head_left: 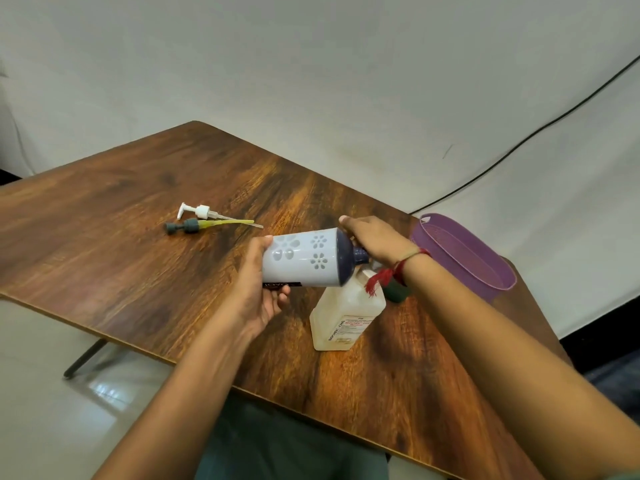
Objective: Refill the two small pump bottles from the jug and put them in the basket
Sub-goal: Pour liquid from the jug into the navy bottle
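Note:
I hold a pale jug [304,259] with flower cut-outs and a dark blue shoulder on its side above the table. My left hand [258,289] grips its base. My right hand [375,239] curls over its shoulder and neck, hiding the spout. Under the neck stands a translucent white bottle [346,317] with a printed label and no pump; its mouth is hidden by my hand. A dark green bottle [397,293] shows partly under my right wrist. The purple basket [498,271] stands at the right table edge, with nothing visible inside.
Two removed pumps lie on the wooden table [138,237] at the far left: a white pump [202,211] and a dark pump [188,226] with a yellow tube. A black cable [519,143] runs across the white backdrop behind the basket.

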